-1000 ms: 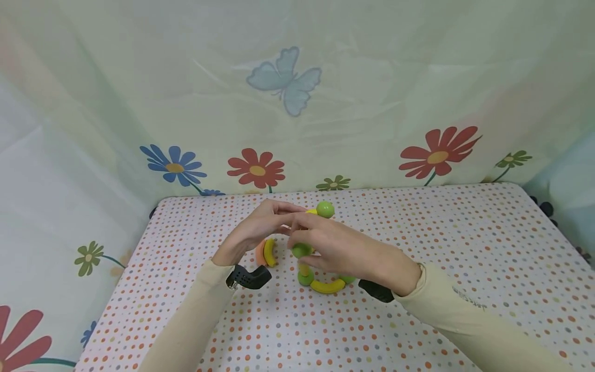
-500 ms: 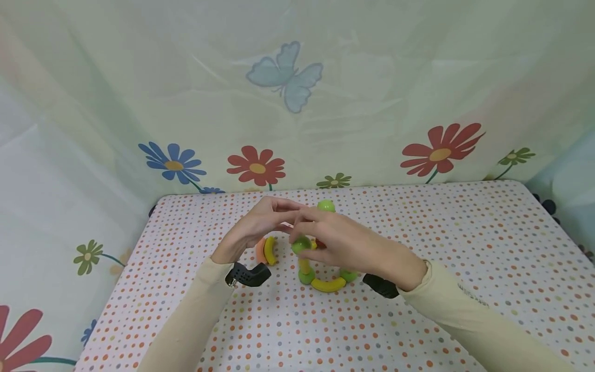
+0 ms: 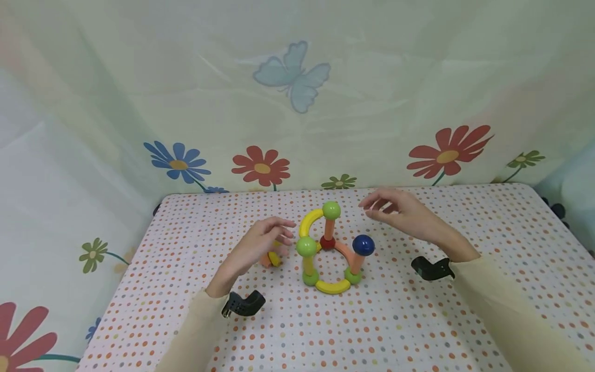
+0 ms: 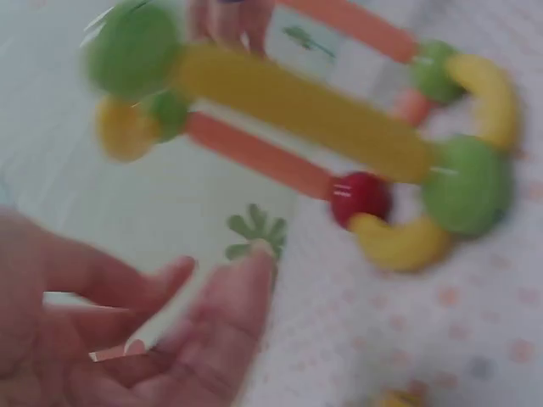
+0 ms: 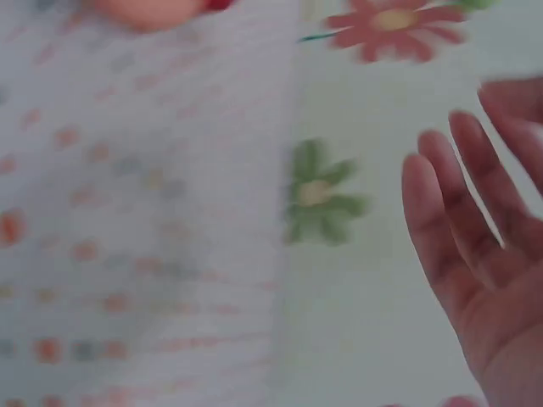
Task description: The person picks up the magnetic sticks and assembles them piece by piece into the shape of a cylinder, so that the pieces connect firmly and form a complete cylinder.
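A toy structure of balls and rods stands mid-table in the head view. Its ring joins a red ball (image 3: 327, 242) and two green balls by curved yellow (image 3: 333, 287) and orange pieces. Three upright rods carry a front-left green ball (image 3: 306, 246), a back green ball (image 3: 331, 210) and a blue ball (image 3: 363, 245). An upper yellow curved rod (image 3: 310, 221) spans between the two raised green balls. My left hand (image 3: 260, 243), fingers loosely bent and holding nothing, hovers left of the structure. Off to the right, my empty right hand (image 3: 404, 214) is raised with relaxed fingers.
Loose curved pieces, one yellow (image 3: 275, 259) and one orange (image 3: 265, 260), lie partly hidden beneath my left hand. A dotted cloth (image 3: 372, 330) covers the table. Behind it hangs a flowered curtain (image 3: 372, 103).
Both hands have come away from the structure, the right one to the right, the left one down and left. The right hand has let go of the front-left green ball. The blue ball now shows.
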### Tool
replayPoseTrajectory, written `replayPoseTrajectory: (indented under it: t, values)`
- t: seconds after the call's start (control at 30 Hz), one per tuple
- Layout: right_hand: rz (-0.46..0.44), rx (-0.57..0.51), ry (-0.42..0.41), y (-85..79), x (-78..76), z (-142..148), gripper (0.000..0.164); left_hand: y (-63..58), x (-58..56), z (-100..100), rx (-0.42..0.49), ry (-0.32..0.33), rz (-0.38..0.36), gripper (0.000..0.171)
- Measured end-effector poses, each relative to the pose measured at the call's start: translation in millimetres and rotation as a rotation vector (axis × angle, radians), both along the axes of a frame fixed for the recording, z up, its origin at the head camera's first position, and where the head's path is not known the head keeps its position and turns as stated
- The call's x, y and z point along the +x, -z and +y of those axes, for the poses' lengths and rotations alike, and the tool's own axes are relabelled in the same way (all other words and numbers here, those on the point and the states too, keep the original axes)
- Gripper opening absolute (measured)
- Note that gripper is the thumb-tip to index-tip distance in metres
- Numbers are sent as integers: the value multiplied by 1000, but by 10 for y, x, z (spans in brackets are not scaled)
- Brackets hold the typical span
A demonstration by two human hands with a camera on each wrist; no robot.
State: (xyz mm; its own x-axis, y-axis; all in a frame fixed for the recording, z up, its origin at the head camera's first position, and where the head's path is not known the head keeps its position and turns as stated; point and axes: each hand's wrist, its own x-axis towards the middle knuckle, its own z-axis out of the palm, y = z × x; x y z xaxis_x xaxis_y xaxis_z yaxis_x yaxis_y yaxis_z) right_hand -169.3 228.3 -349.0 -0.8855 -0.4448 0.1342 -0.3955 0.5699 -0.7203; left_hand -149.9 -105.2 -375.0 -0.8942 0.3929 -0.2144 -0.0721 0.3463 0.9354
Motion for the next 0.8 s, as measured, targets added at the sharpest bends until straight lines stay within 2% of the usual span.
replayPoseTrajectory:
  t: [0.13, 0.2, 0.3, 0.4, 0.43, 0.57, 0.67, 0.8]
  values:
    - [-164, -13, -125, 487, -85, -8, 32, 203, 342, 44, -240, 119, 95, 45]
    - [-202, -53, -181, 640, -114, -82, 38, 327, 470, 95, -293, 165, 133, 56]
    - [-226, -95, -236, 755, -160, -259, 39, 425, 586, 217, -311, 120, 114, 76]
    - [-265, -100, -265, 769, -193, -439, 32, 489, 620, 380, -319, 35, 116, 80]
    - [-288, -99, -268, 770, -199, -495, 29, 473, 629, 438, -328, 7, 104, 77]
    - [-348, -71, -258, 763, -194, -630, 26, 504, 641, 571, -365, -58, 141, 62]
    - [-356, -63, -238, 758, -185, -625, 21, 493, 628, 593, -364, -86, 154, 58]
    - [-364, -69, -201, 762, -150, -509, 18, 493, 553, 591, -371, -84, 164, 59]
